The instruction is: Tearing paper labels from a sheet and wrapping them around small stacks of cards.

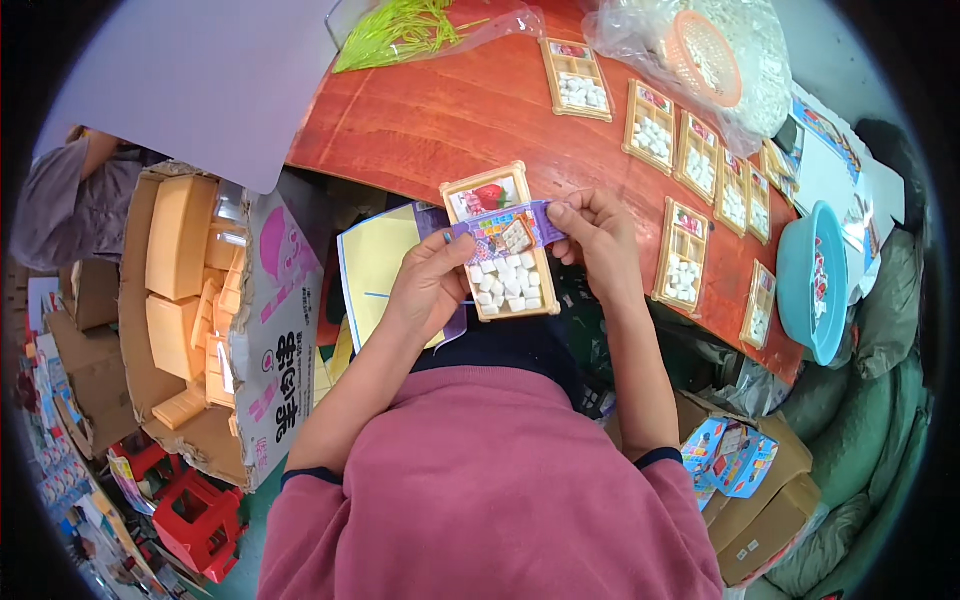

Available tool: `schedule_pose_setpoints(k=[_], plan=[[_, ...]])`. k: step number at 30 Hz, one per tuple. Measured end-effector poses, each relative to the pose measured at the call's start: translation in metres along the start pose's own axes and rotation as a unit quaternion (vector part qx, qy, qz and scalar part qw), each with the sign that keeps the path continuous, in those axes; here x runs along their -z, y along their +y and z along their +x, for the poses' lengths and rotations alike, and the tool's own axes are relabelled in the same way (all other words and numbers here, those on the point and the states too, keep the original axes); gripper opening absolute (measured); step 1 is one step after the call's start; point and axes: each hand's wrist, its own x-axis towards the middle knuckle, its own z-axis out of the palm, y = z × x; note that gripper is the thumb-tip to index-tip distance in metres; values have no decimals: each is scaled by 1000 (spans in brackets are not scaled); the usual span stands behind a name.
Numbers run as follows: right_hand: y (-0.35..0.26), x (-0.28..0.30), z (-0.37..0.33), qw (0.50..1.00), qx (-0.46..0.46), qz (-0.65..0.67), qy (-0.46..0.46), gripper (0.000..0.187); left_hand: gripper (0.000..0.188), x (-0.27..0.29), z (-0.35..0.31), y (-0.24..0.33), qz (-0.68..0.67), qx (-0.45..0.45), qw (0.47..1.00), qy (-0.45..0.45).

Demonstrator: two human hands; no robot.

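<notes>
In front of me is a tan compartment tray (548,290) with white marshmallow-like pieces (508,284) in its lower part. A card or packet with a strawberry picture (488,198) lies in its upper part. Across the tray's middle runs a purple printed paper band (500,236). My left hand (428,278) is closed on the tray's left side and the band's left end. Between the thumb and fingers of my right hand (598,238), the band's right end is pinched, sticking out past the tray's edge. The tray's underside is hidden.
Several similar filled trays (652,128) lie on the red-brown table (420,130). A turquoise basin (815,280) stands by its right edge. At the back are a bag with an orange basket (705,58) and yellow-green strips (395,35). A carton of tan trays (245,460) is at left.
</notes>
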Motion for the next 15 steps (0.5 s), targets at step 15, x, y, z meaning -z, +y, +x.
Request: schedule_pose_setpoints(k=[15], plan=[[-29,-44,-6,990,-6,-65,-127,28,35,16,3,4,-204,123,965,-107]])
